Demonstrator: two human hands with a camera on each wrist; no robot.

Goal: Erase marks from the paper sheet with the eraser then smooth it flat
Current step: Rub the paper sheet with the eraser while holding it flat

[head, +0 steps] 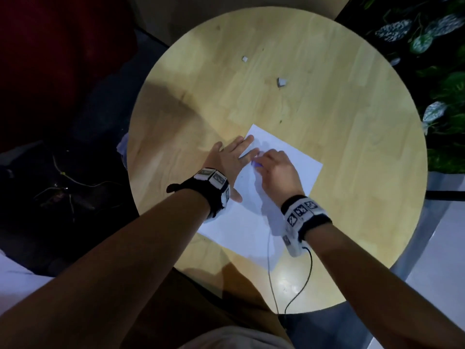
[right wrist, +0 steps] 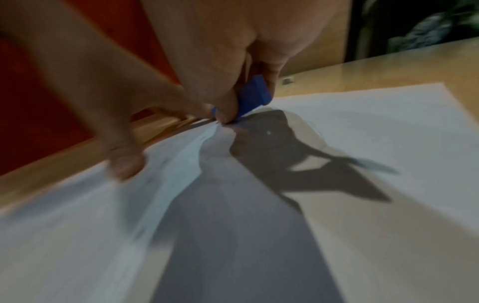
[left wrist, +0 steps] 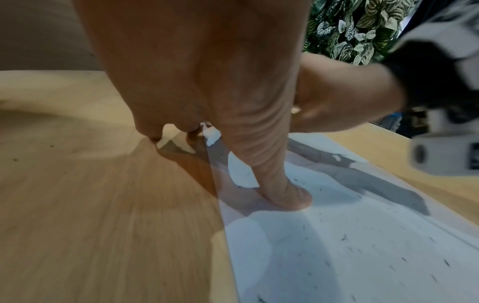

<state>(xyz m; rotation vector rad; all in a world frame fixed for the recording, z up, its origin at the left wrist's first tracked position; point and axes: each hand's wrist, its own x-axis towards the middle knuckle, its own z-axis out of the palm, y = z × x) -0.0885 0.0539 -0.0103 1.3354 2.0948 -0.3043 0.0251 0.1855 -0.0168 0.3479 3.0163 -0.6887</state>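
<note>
round wooden table (head: 327,109) beside leafy plants (head: 427,34); left hand (head: 227,159) presses flat fingers on the paper (head: 289,157) edge, right hand (head: 275,170) pinches a blue eraser (right wrist: 252,96) just beside them.

Paper sheet (head: 276,187) lies on table (head: 327,96), two scraps (head: 281,82) behind.

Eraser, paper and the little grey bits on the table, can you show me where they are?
eraser (right wrist: 252,96): right wrist view, its blue side.
paper sheet (head: 297,167): head view, bare right part.
grey bits (head: 281,82): head view, middle of the nearer bit.
</note>
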